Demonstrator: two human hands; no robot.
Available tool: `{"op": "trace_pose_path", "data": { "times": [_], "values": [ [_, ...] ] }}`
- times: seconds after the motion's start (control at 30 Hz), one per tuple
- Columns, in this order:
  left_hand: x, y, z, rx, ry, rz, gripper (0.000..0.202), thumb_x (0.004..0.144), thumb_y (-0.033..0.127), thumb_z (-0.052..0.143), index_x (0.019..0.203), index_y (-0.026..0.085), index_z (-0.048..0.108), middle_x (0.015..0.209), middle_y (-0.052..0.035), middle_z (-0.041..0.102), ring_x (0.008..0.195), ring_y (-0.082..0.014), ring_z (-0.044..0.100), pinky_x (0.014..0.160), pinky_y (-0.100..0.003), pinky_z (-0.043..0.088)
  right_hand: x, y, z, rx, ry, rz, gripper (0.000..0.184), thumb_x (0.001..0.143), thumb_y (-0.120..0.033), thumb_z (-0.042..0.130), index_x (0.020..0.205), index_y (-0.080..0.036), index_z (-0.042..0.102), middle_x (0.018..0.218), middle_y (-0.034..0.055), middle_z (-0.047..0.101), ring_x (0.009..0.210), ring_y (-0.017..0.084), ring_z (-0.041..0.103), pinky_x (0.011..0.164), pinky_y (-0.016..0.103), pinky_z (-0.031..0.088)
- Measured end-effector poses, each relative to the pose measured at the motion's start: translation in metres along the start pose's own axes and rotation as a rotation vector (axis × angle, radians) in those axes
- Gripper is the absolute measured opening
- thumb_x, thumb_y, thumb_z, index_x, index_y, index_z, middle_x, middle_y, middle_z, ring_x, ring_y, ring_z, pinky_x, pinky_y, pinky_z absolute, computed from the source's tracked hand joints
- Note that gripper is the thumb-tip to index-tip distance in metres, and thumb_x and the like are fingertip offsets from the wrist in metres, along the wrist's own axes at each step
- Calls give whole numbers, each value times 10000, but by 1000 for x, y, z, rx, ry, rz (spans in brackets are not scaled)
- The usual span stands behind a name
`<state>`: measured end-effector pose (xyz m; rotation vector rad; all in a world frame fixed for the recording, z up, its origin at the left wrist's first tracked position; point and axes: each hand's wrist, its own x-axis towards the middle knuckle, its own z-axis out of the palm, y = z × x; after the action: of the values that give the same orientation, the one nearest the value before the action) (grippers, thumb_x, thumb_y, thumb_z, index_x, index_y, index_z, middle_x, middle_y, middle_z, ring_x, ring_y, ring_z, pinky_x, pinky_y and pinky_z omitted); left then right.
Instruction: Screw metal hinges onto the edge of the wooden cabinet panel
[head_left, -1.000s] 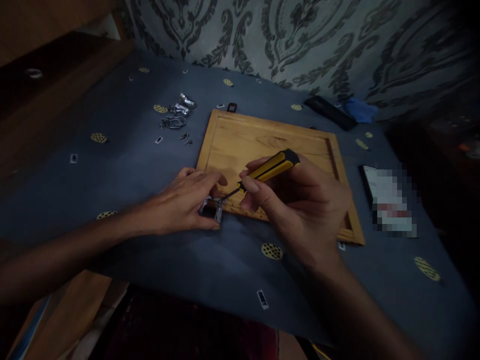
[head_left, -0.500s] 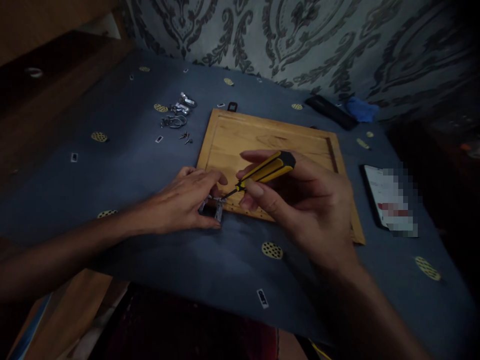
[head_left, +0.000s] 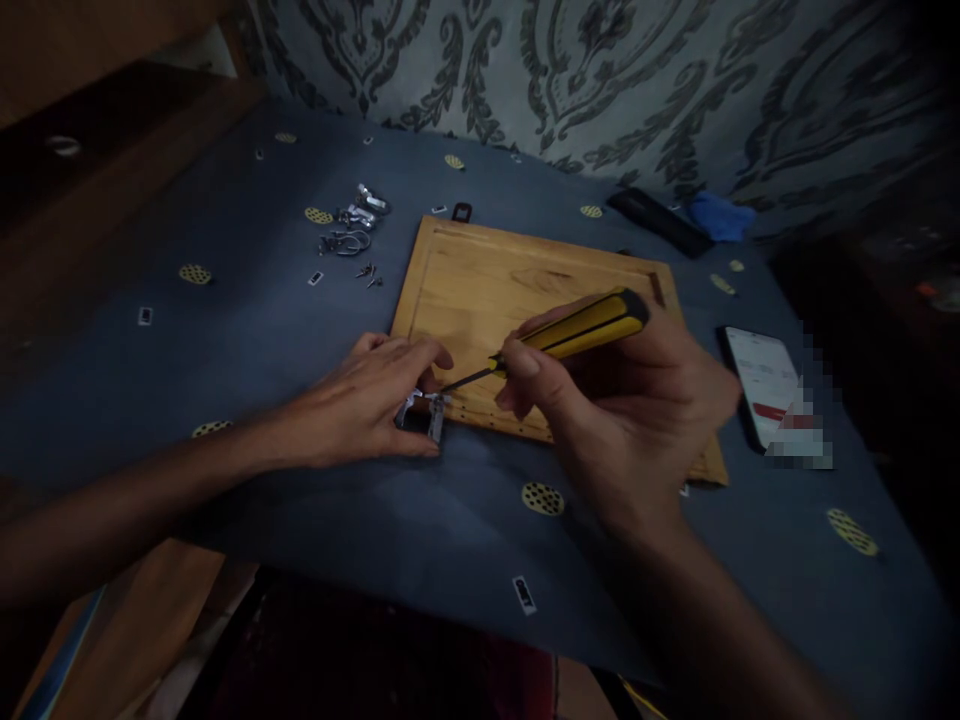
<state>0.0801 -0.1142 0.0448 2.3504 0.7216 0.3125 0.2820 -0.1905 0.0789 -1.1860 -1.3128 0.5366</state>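
Note:
My left hand (head_left: 367, 400) pinches a small metal bracket (head_left: 424, 415) against the near left corner of a wooden board (head_left: 495, 290) that lies flat on the blue patterned cloth. My right hand (head_left: 622, 410) is closed round a yellow-and-black screwdriver (head_left: 577, 328), whose dark shaft slants down to the left. The tip meets the bracket at the board's near edge, close to my left fingertips. The screw itself is too small to make out.
Loose metal fittings and screws (head_left: 352, 228) lie on the cloth at the far left. A phone (head_left: 761, 385) rests right of the board. A black case (head_left: 660, 222) and a blue cloth (head_left: 720, 215) sit by the patterned wall. A wooden surface (head_left: 112, 640) shows at the lower left.
My right hand has slid back along the screwdriver toward the right, exposing more of the shaft and handle. The tip stays on the bracket and my left hand has not moved.

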Motion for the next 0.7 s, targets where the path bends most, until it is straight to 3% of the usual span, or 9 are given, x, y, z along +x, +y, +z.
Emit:
{"op": "trace_pose_path", "data": {
  "times": [0.7],
  "values": [
    [2,1,-1,-12,-24,-6,527,852,406,867,1224,241,533,1178,-26,719,1167,-307,661,1100,-449,388,1,8,0,-6,-71,-41,326,840,-408,965,801,-250,682,721,-51,629,523,120,609,456,285,493]
  ]
}}
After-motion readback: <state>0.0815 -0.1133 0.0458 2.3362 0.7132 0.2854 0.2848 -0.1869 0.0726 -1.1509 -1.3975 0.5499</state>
